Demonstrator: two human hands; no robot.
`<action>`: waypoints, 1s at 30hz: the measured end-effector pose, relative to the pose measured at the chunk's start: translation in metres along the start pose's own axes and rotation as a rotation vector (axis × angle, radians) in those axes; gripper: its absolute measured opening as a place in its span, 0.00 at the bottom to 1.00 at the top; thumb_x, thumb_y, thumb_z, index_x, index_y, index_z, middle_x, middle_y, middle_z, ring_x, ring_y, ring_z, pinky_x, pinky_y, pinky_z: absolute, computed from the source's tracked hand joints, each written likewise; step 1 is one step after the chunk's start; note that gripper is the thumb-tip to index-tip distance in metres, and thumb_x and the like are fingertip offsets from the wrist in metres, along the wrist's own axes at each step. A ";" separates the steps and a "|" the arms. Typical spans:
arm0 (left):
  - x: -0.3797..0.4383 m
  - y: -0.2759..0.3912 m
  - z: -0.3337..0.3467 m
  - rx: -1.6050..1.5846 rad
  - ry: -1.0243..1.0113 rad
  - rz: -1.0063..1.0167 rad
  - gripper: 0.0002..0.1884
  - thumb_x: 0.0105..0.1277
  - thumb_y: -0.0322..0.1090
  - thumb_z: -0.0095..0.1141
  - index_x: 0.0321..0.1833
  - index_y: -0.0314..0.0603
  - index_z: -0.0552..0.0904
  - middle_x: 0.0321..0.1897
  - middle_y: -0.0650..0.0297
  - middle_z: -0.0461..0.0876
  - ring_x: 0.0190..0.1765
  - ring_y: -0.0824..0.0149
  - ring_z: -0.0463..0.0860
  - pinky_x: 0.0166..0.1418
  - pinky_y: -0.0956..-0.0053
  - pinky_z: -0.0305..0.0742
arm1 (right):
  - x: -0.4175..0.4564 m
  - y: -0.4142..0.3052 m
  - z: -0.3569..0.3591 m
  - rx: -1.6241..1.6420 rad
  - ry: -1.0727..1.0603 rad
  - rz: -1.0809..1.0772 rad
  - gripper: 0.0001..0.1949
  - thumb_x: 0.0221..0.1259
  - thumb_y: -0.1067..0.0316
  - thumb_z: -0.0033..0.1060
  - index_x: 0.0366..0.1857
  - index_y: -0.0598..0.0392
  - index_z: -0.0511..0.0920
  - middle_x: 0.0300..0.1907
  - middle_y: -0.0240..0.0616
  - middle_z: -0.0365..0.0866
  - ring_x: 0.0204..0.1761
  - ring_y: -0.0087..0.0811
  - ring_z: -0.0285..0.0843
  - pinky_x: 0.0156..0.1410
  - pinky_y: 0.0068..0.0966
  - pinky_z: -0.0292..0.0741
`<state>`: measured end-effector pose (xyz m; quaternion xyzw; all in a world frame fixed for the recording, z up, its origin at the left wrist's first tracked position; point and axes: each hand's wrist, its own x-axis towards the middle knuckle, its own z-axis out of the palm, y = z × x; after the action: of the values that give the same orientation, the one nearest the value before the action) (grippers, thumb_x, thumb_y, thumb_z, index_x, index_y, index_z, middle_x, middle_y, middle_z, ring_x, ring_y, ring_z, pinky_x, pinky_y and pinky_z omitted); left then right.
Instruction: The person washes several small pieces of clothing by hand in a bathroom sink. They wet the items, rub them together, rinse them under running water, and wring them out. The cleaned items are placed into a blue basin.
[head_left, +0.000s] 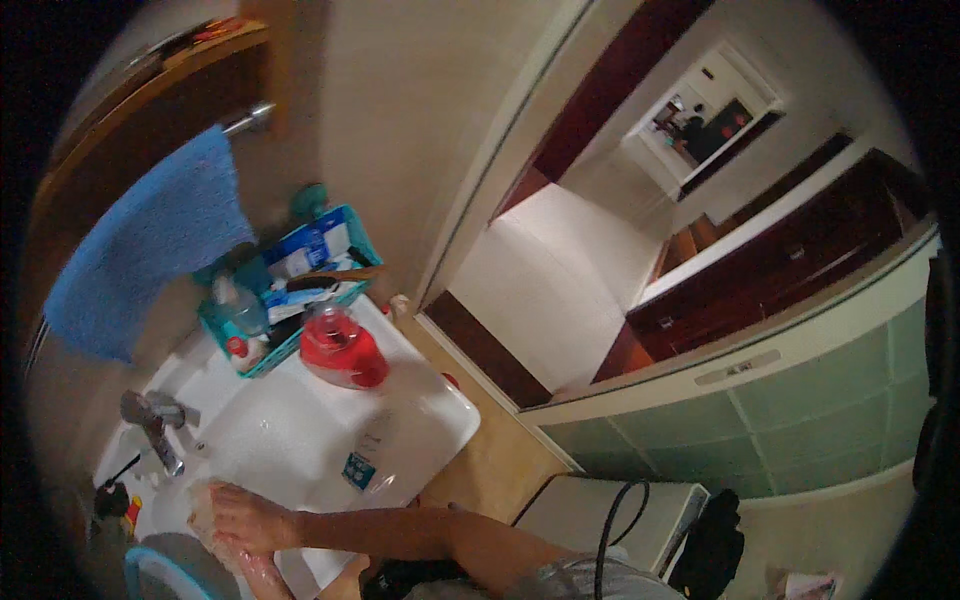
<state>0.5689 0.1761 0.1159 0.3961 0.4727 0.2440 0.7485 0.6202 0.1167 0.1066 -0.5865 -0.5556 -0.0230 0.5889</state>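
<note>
Over the left part of the white washbasin (255, 442), below the chrome faucet (161, 435), my right hand (255, 517) is closed over a pale, wet-looking cloth (201, 521). Its exact kind is blurred. My left hand (259, 570) comes up from the bottom edge, shiny and wet-looking at the wrist; its fingers are hidden behind the right hand and the pale cloth, so its grip does not show. A blue-rimmed basin or bucket (161, 559) sits just below the hands.
A red bottle (341, 352) stands on the washbasin's rim beside a teal basket (259, 367) of toiletries. A blue towel (157, 240) hangs from a rail. A dark brush-like item (112, 499) lies left of the faucet. A doorway (547, 262) opens at right, near a white appliance (592, 517).
</note>
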 end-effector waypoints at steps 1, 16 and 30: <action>0.012 0.003 -0.015 0.073 0.027 0.070 0.15 0.68 0.45 0.42 0.49 0.42 0.70 0.42 0.59 0.72 0.46 0.63 0.70 0.50 0.64 0.67 | -0.001 0.003 0.005 0.013 -0.006 0.021 0.08 0.53 0.65 0.58 0.26 0.58 0.73 0.32 0.41 0.70 0.43 0.41 0.71 0.56 0.34 0.68; 0.036 -0.046 -0.024 0.717 0.285 0.939 0.12 0.63 0.35 0.51 0.24 0.38 0.71 0.17 0.58 0.72 0.18 0.59 0.72 0.23 0.64 0.66 | -0.069 0.088 0.058 1.023 0.469 1.474 0.19 0.69 0.52 0.31 0.41 0.56 0.72 0.39 0.39 0.74 0.44 0.39 0.73 0.50 0.34 0.71; 0.002 0.079 -0.122 0.734 0.384 0.486 0.10 0.58 0.38 0.58 0.40 0.45 0.75 0.28 0.58 0.80 0.29 0.55 0.79 0.33 0.63 0.73 | -0.051 0.082 0.094 0.511 -0.458 1.382 0.20 0.58 0.64 0.54 0.56 0.41 0.70 0.61 0.32 0.64 0.65 0.33 0.55 0.65 0.38 0.56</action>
<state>0.4604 0.2666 0.1506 0.6809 0.5511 0.2976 0.3795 0.5976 0.1774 -0.0114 -0.6361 -0.1593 0.6011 0.4569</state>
